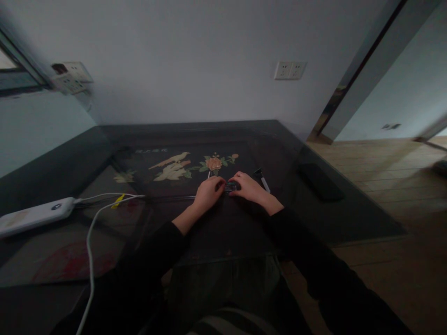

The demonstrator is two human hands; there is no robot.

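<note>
Between my two hands is a small dark object with pale, shiny markings point(231, 187); its kind is too small to make out. My left hand point(209, 190) is closed at its left side, with thumb and fingers curled towards it. On the other side my right hand point(246, 187) pinches its right end. Just beyond my right hand lies a small brush-like tool point(264, 181) with a dark flared head and a white handle. A thin white stick point(209, 175) shows behind my left hand, partly hidden by it.
The dark, glossy table point(223, 237) bears a bird-and-flower picture point(213, 163). A flat black rectangular object point(320, 182) lies at right. At left are a white power strip point(38, 215) and a white cable point(91, 251) with a yellow tag point(118, 201). A wall point(188, 70) stands behind.
</note>
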